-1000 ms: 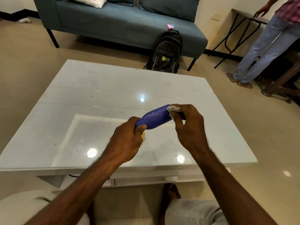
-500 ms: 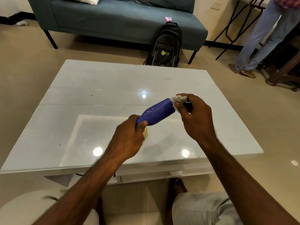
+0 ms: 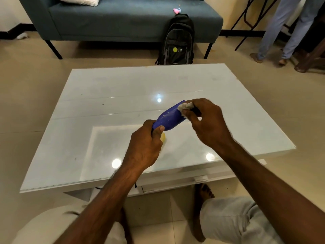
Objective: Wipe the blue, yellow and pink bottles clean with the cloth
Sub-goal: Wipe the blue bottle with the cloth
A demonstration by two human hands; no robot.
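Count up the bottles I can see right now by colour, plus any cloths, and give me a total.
Blue plastic bottle: 1
Yellow bottle, mostly hidden behind the left hand: 1
Pink bottle: 0 in view
Small white cloth in the right hand: 1
Total: 3

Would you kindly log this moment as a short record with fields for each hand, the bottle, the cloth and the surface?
left hand: grips the lower end of the blue bottle
right hand: presses the cloth on the bottle's upper end
blue bottle: tilted, held above the table
yellow item: mostly hidden behind left hand
surface: white glossy table
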